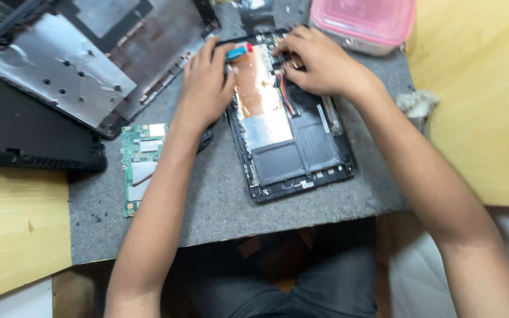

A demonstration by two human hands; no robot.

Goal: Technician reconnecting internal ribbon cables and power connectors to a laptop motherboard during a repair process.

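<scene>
Grey felt covers the worktop [219,200], with yellow board on both sides. An opened tablet [290,135] lies on it, innards up. Left hand [207,82] grips a blue-and-red tool [238,52] at the tablet's top edge. Right hand [319,62] pinches the coloured wires [283,88] inside. A green circuit board [139,168] lies beside the left forearm.
</scene>
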